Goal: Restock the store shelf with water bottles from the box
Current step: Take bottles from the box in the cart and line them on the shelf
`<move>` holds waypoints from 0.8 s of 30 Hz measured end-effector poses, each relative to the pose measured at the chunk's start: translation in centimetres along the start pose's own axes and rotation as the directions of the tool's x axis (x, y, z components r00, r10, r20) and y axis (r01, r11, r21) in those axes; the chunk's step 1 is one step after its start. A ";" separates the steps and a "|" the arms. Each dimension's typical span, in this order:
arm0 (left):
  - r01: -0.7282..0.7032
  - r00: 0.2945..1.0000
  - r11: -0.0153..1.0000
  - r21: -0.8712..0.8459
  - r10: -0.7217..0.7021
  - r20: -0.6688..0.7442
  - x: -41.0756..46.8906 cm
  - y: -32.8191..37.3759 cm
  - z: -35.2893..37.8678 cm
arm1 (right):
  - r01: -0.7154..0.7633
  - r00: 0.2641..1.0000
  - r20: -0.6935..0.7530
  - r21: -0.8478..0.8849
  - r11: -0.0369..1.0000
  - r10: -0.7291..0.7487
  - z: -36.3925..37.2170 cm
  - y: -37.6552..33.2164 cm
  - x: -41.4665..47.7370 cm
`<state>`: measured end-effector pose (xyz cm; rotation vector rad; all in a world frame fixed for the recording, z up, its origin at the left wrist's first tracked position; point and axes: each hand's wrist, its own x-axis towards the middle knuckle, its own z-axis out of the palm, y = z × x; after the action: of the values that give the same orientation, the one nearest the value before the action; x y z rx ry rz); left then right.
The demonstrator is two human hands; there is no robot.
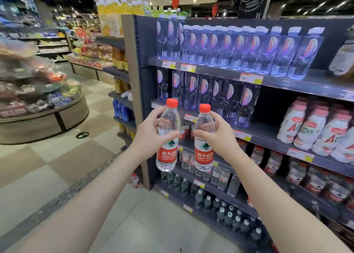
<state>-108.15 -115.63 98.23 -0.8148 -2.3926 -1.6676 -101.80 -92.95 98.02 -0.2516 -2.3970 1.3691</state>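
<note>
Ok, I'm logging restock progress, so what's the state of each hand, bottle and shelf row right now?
left hand: grips the left bottle
left bottle: upright, red cap on, held in the air
right hand: grips the right bottle
right bottle: upright, red cap on, held in the air
top shelf row: bottles standing side by side
second shelf row: partly filled, bare gap on its right

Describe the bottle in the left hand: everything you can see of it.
The left bottle is clear plastic, seemingly full of water, with a red cap on and a red label bearing white characters and a green mountain mark. It is held nearly upright in the air before the shelf end. The left hand grips its upper body, above the label. Nothing else touches it; the right bottle is beside it, apart.
</note>
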 end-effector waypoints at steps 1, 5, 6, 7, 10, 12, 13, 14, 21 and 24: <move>0.007 1.000 1.000 -0.006 -0.007 0.006 1.1 -1.2 -0.3 | -0.001 1.000 0.000 0.004 1.000 0.001 1.0 0.3 1.4; 0.028 0.999 0.999 -0.022 -0.027 0.023 6.1 -6.3 -0.8 | 0.002 1.000 -0.003 0.022 1.000 -0.002 4.8 2.0 7.4; 0.032 0.999 0.999 -0.016 -0.032 0.030 7.5 -7.4 -0.8 | 0.003 1.000 -0.012 0.031 1.000 -0.002 5.6 2.4 9.0; 0.036 0.999 0.999 -0.008 -0.036 0.040 9.0 -8.5 -0.8 | -0.003 1.000 -0.021 0.044 0.999 0.004 6.5 2.8 10.6; 0.043 0.995 0.999 -0.005 -0.042 0.088 13.4 -11.5 -0.8 | -0.021 0.999 -0.031 0.086 0.996 0.024 8.8 3.9 14.6; 0.047 0.992 0.999 -0.014 -0.045 0.116 16.0 -13.6 -0.8 | -0.032 0.999 -0.037 0.102 0.994 0.036 10.0 4.7 16.8; 0.052 0.991 0.999 -0.013 -0.050 0.121 17.0 -14.6 -0.8 | -0.039 0.998 -0.041 0.106 0.994 0.044 10.6 5.1 17.6; 0.057 0.991 0.998 -0.010 -0.056 0.121 17.9 -15.7 -0.8 | -0.048 0.998 -0.047 0.105 0.993 0.053 11.2 5.5 18.3; 0.095 0.974 0.995 -0.030 -0.086 0.209 22.3 -23.7 0.2 | -0.148 0.981 -0.109 0.118 0.982 0.161 15.0 9.7 21.1; 0.101 0.964 0.993 -0.063 -0.082 0.253 23.7 -26.9 1.0 | -0.194 0.962 -0.167 0.129 0.972 0.214 17.1 12.1 21.5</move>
<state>-141.12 -112.94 84.45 -0.9969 -2.5811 -1.7970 -128.70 -93.22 84.61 -0.5815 -2.1863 1.4954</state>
